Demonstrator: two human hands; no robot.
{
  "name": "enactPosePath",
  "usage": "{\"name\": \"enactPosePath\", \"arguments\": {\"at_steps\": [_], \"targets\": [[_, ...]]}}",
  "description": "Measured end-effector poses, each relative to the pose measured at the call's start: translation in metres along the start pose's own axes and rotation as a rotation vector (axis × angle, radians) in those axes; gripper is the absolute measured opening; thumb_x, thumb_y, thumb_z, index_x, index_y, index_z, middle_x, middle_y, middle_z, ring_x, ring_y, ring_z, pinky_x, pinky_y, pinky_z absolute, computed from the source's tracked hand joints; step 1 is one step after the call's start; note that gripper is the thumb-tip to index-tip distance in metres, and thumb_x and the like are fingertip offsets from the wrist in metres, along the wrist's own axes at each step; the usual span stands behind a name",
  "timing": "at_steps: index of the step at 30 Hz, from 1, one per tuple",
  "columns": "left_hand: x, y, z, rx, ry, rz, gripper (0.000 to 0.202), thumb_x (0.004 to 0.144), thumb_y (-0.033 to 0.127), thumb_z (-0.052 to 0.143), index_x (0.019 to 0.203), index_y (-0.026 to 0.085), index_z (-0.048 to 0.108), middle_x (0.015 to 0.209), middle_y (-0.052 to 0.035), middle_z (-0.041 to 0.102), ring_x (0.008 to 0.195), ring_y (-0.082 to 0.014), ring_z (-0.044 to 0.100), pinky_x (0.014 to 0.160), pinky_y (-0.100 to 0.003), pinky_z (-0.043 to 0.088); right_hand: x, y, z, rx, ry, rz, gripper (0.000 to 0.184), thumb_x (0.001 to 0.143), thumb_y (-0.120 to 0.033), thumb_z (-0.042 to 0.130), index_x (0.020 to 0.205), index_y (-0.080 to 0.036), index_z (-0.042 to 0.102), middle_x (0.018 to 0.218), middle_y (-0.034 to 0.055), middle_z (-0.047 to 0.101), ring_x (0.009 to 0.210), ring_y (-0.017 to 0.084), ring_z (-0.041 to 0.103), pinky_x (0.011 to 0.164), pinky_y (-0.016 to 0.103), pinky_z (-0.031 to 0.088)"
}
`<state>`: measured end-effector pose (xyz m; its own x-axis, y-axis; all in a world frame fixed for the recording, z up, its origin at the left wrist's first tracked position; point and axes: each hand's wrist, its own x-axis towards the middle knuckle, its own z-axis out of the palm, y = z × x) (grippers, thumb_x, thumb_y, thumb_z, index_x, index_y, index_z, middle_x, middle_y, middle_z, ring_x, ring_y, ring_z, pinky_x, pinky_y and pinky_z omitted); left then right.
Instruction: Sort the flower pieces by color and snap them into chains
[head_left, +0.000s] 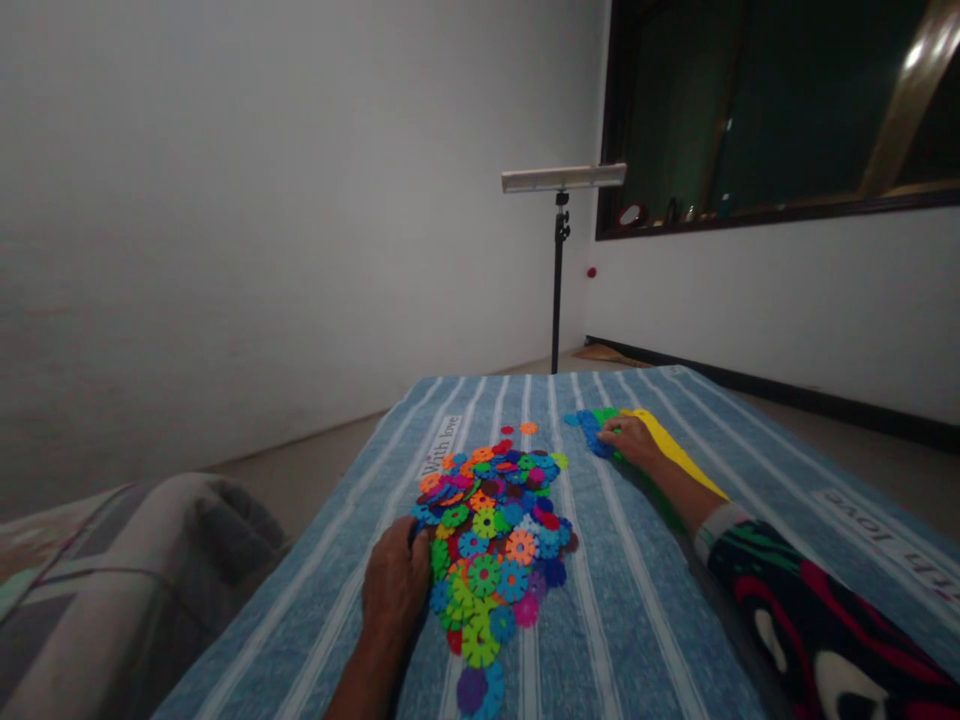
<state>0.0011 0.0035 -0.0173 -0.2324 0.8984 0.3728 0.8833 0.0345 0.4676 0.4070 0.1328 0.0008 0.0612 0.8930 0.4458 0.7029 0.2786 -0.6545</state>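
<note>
A heap of colourful notched plastic discs (484, 520), like snowflake building discs, is spread over the middle of the striped cloth. Against the heap's left edge rests my left hand (394, 578), its fingers curled and the thumb near the forefinger. Something dark shows between them, too small to make out. Farther off to the right, my right hand (634, 440) pinches at a blue disc (598, 437) in a sorted group. Green discs (606, 414) lie behind it, and a long row of yellow discs (667, 440) runs beside my right forearm, partly covered by it.
A blue-and-white striped cloth (300, 600) covers the table. A lamp on a black stand (557, 290) rises beyond its far edge. To the left, a draped grey cover (187, 560) bulges near the table. A dark window (787, 110) is at right.
</note>
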Motion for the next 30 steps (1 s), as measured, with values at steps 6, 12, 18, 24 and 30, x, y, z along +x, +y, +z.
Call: {"name": "enactPosePath", "arguments": {"at_steps": [6, 12, 18, 24, 30], "targets": [[0.000, -0.003, 0.002, -0.023, 0.017, 0.002, 0.030, 0.084, 0.032, 0.043, 0.096, 0.020, 0.068, 0.104, -0.0107, 0.074, 0.101, -0.0266, 0.067, 0.094, -0.038, 0.050, 0.008, 0.005, 0.012, -0.051, -0.069, -0.018, 0.012, 0.067, -0.023, 0.067, 0.056, -0.019, 0.068, 0.069, 0.0047, 0.068, 0.073, 0.021, 0.064, 0.073, 0.033, 0.049], [-0.001, -0.003, 0.004, -0.017, 0.021, 0.014, 0.031, 0.085, 0.034, 0.042, 0.096, 0.020, 0.067, 0.105, -0.0108, 0.074, 0.102, -0.0264, 0.066, 0.094, -0.037, 0.050, 0.010, 0.012, 0.009, -0.114, -0.078, -0.028, 0.012, 0.068, -0.025, 0.068, 0.058, -0.019, 0.071, 0.071, 0.0039, 0.069, 0.075, 0.021, 0.064, 0.074, 0.031, 0.049], [-0.004, -0.001, 0.002, -0.024, 0.028, 0.011, 0.032, 0.085, 0.033, 0.043, 0.100, 0.018, 0.067, 0.108, -0.0116, 0.074, 0.103, -0.0262, 0.067, 0.094, -0.038, 0.050, 0.009, 0.009, 0.004, -0.158, -0.027, -0.020, 0.011, 0.071, -0.018, 0.064, 0.064, -0.018, 0.074, 0.079, 0.0083, 0.073, 0.082, 0.026, 0.067, 0.081, 0.038, 0.049], [-0.006, 0.000, 0.004, -0.007, 0.032, 0.011, 0.032, 0.085, 0.029, 0.045, 0.104, 0.016, 0.068, 0.111, -0.0123, 0.074, 0.105, -0.0264, 0.066, 0.097, -0.038, 0.050, -0.002, -0.027, 0.024, -0.125, -0.134, -0.139, 0.014, 0.077, -0.020, 0.063, 0.073, -0.020, 0.076, 0.086, 0.0073, 0.075, 0.086, 0.025, 0.068, 0.084, 0.038, 0.051], [-0.006, -0.002, 0.008, 0.006, 0.052, 0.000, 0.035, 0.086, 0.028, 0.046, 0.109, 0.013, 0.068, 0.114, -0.0144, 0.073, 0.108, -0.0264, 0.066, 0.099, -0.038, 0.049, -0.025, -0.080, 0.060, -0.142, -0.358, -0.374, 0.018, 0.083, -0.023, 0.060, 0.082, -0.021, 0.078, 0.090, 0.0065, 0.074, 0.091, 0.021, 0.066, 0.086, 0.032, 0.049]]}}
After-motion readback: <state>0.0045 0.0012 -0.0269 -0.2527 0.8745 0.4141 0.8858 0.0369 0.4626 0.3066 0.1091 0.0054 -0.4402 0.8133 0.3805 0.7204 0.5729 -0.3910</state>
